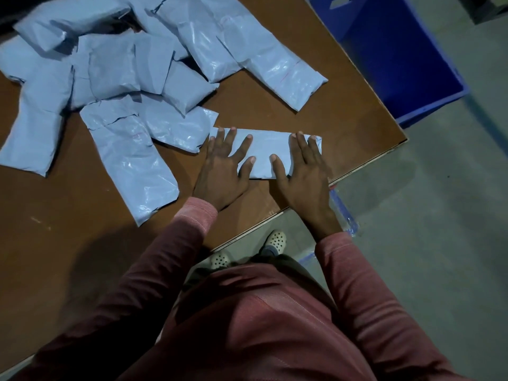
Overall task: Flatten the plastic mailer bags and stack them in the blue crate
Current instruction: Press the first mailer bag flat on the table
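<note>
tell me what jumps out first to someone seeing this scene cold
The hands draw the eye first: the left hand and right hand lie flat, fingers spread, on one grey mailer bag near the right edge of the brown table. Behind them to the left sprawls a loose pile of puffy mailer bags, and the blue crate sits beside the table at upper right.

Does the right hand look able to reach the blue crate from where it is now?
Probably yes. The right hand presses flat on the mailer bag near the edge of the table, and the blue crate stands on the floor beyond that edge, with nothing between them.
</note>
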`<state>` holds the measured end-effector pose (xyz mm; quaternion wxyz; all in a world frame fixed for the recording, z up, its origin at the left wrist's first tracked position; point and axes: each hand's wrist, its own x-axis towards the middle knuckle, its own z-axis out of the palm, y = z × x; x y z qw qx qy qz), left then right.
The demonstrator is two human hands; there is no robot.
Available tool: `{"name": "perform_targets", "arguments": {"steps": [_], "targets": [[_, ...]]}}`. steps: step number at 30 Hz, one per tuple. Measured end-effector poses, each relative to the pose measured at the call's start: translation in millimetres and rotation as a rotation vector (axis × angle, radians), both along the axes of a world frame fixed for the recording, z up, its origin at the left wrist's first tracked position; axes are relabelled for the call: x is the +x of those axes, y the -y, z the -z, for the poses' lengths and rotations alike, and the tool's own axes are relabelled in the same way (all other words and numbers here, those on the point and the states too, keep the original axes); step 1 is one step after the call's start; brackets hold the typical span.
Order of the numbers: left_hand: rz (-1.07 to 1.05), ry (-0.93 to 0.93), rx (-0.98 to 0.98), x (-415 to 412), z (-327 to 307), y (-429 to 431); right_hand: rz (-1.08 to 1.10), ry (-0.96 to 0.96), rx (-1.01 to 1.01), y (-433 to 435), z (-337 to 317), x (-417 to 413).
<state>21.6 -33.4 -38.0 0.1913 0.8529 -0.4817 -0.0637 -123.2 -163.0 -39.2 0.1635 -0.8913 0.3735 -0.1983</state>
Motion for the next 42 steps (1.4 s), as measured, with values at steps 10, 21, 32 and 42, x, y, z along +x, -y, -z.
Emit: {"name": "perform_targets", "arguments": {"steps": [10, 21, 32, 42], "targets": [[-0.05, -0.029, -0.018, -25.0, -5.4, -33.0, -0.038, -0.035, -0.054, -28.5, -13.2, -31.3], [0.05, 0.142, 0.197, -42.5, 7.2, -52.3, -0.081, -0.126, -0.063, -50.5, 12.2, -44.5], [0.019, -0.086, 0.31, -49.9, -26.8, -55.7, -0.496, -0.23, 0.204, -62.9, -62.5, 70.8], [0.019, -0.006, 0.106, -41.1, -3.0, -60.9, -0.658, -0.606, 0.308, -20.2, -55.3, 100.4]]}}
